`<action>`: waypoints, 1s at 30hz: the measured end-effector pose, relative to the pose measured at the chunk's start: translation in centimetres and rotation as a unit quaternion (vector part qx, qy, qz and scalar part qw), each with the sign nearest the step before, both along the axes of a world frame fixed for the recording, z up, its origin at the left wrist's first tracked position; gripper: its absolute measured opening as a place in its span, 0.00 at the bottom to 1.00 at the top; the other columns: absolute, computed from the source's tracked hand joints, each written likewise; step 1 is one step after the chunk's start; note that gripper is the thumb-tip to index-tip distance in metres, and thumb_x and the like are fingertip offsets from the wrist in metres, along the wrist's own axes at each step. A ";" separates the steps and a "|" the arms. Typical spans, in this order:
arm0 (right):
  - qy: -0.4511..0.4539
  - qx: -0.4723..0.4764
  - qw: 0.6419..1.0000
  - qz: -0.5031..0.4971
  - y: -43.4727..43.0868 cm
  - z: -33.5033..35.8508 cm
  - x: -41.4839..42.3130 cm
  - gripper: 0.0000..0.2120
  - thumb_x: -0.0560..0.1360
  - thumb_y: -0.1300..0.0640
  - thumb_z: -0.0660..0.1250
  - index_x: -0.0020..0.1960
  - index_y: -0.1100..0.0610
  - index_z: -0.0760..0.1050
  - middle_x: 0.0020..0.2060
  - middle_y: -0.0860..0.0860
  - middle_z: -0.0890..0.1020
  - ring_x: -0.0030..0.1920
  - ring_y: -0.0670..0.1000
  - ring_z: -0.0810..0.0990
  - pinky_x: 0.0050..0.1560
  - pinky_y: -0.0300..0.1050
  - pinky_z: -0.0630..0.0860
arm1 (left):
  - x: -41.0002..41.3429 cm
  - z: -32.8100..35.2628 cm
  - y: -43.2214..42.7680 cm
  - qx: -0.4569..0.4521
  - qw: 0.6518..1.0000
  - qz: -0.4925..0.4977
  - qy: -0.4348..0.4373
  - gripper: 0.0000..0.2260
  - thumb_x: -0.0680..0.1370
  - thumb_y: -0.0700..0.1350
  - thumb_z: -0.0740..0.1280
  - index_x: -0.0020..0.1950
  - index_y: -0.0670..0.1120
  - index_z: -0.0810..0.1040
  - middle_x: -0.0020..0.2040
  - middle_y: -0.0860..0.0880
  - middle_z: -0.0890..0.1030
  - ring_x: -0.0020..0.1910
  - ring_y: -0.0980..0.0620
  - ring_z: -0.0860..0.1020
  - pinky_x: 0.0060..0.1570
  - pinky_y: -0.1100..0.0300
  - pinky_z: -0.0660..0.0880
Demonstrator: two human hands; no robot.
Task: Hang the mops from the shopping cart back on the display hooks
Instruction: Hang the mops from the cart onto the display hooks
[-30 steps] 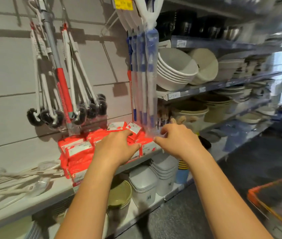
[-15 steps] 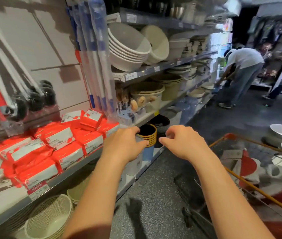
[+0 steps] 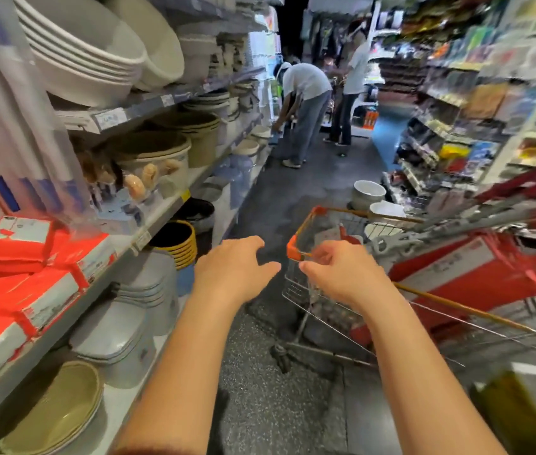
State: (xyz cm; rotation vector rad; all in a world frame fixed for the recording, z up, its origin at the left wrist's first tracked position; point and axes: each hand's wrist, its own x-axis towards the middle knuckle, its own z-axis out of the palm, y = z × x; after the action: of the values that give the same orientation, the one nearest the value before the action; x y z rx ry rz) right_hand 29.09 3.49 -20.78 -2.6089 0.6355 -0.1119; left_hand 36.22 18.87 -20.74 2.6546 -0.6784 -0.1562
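The wire shopping cart [image 3: 352, 221] with orange corners stands in the aisle at the right. Long mop handles [image 3: 502, 205], grey and red, lie slanted across its top, above red boxes [image 3: 470, 274] inside it. My left hand [image 3: 230, 267] hovers empty in front of the cart's near-left corner, fingers loosely spread. My right hand [image 3: 342, 270] is just beside that corner, fingers curled, holding nothing. Hanging mops in clear plastic sleeves [image 3: 14, 119] fill the upper left; their hooks are out of view.
Shelves on the left hold stacked basins [image 3: 79, 57], buckets [image 3: 158, 156] and red packs [image 3: 30, 267]. Two people [image 3: 302, 103] stand further down the aisle. White bowls [image 3: 368, 192] sit on the floor past the cart. Goods line the right shelves [image 3: 457, 93].
My view has swung right from the mop display to the aisle and cart. Both hands left the shelf and moved toward the cart's near corner.
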 end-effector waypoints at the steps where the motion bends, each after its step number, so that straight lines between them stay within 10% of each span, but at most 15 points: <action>1: 0.002 0.000 1.000 -0.015 -0.6 -0.1 -0.7 0.18 0.74 0.41 0.63 0.58 0.49 0.77 0.56 0.50 0.80 0.56 0.54 0.78 0.55 0.50 0.76 | -0.2 -0.1 -0.9 -0.003 1.000 -0.014 0.004 0.24 0.78 0.61 0.62 0.71 0.55 0.68 0.66 0.49 0.75 0.64 0.45 0.73 0.59 0.49 0.73; 30: -0.013 0.045 0.997 -0.065 -32.8 -1.6 -7.3 0.15 0.75 0.41 0.64 0.55 0.49 0.77 0.52 0.48 0.82 0.55 0.52 0.79 0.52 0.49 0.77 | -5.5 -0.9 -34.6 0.028 0.996 -0.077 0.019 0.21 0.78 0.61 0.60 0.70 0.56 0.69 0.65 0.50 0.76 0.65 0.46 0.72 0.61 0.50 0.68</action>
State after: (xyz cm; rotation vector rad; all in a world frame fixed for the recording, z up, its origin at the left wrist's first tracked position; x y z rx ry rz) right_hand 21.81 -29.33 -22.39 -2.4751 0.7830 -0.1546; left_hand 30.77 -15.76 -21.69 2.6444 -0.8786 -0.2731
